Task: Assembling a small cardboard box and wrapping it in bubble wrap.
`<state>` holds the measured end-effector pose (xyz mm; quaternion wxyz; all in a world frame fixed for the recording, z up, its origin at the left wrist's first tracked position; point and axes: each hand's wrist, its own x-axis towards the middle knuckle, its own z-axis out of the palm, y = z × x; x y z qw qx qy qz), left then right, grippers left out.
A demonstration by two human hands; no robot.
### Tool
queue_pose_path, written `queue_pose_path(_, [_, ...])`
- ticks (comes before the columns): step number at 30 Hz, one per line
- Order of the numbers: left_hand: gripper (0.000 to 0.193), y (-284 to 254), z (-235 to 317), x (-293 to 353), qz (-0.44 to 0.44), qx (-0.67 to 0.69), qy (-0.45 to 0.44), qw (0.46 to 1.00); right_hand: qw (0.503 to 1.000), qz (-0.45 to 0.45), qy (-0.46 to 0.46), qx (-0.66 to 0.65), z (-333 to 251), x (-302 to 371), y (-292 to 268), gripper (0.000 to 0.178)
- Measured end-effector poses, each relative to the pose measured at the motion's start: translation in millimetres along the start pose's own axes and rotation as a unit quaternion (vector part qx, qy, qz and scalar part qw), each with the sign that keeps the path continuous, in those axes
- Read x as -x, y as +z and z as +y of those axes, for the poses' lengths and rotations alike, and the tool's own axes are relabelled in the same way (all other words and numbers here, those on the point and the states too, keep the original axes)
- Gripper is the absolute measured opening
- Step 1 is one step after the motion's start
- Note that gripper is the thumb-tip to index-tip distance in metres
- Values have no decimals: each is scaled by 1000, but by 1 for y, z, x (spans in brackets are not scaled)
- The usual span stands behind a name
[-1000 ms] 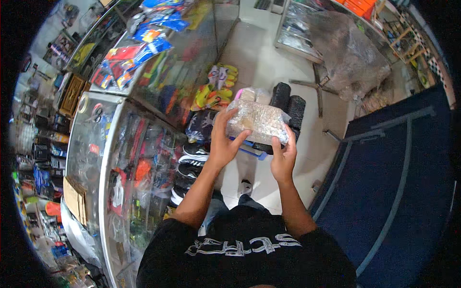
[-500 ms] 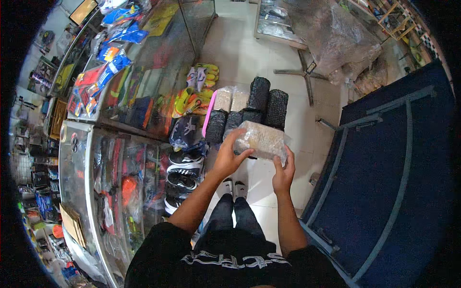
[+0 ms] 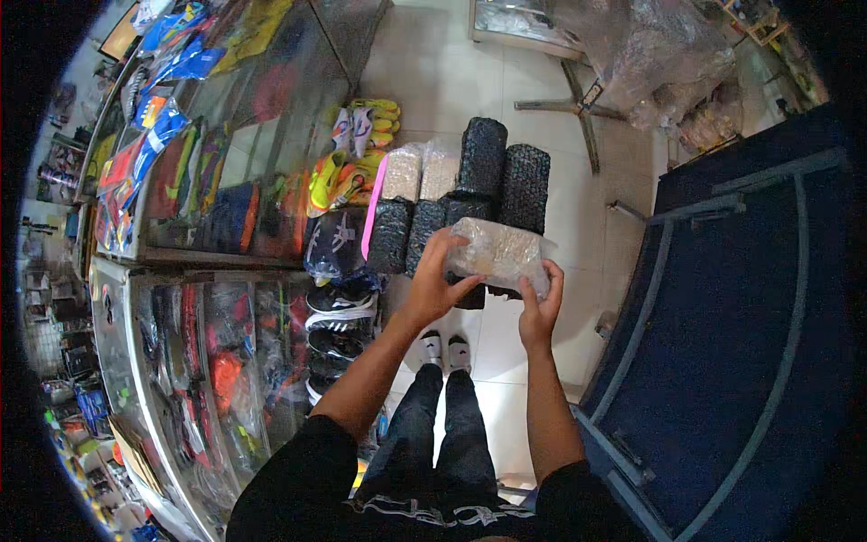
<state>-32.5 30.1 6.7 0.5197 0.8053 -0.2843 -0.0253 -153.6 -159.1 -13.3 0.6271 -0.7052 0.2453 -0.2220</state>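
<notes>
Between my two hands I hold a bubble-wrapped parcel [image 3: 499, 250], its contents pale brown under the clear wrap. My left hand [image 3: 440, 277] grips its left end, thumb below and fingers on top. Around the right end curls my right hand [image 3: 542, 301]. Beyond the parcel stand several black bubble-wrapped parcels [image 3: 483, 154], packed close together. Two clear-wrapped brown parcels [image 3: 401, 173] stand among them at the left, beside a pink strip [image 3: 373, 210]. The held parcel hides part of the nearest black ones.
Left of the parcels lie yellow-orange shoes [image 3: 330, 182], a dark bagged item [image 3: 337, 242] and black-and-white sneakers [image 3: 341, 309]. A glass display case [image 3: 135, 361] runs along my left. Dark blue table-like panels [image 3: 722, 343] lean at the right. A metal cross-shaped stand [image 3: 578, 107] rests farther off.
My view has shifted, and the standing parcels look larger and closer. Both hands still hold the same parcel, which is now slightly lower relative to the pile. My feet have moved a little apart.
</notes>
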Motion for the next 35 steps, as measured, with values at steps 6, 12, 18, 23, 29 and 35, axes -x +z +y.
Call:
queue_pose_path(6, [41, -7, 21, -15, -19, -65, 20, 998, 996, 58, 11, -60, 5, -50, -24, 45])
queue_pose_path(12, [72, 11, 19, -42, 29, -10, 39, 999, 997, -10, -77, 20, -12, -111, -44, 40])
queue_pose_path(18, [95, 29, 21, -48, -146, 146, -100, 973, 994, 31, -101, 21, -15, -131, -9, 71])
queue_pose_path(23, [95, 48, 17, -40, -111, 124, -124, 978, 996, 38, -54, -63, -7, -135, 5, 72])
queue_pose_path(29, [98, 54, 14, -43, -106, 59, -120, 985, 996, 36, -44, -66, 10, -141, 9, 62])
queue_pose_path(35, [98, 54, 13, -50, -103, 31, -110, 988, 995, 16, -25, -97, 17, -149, 15, 58])
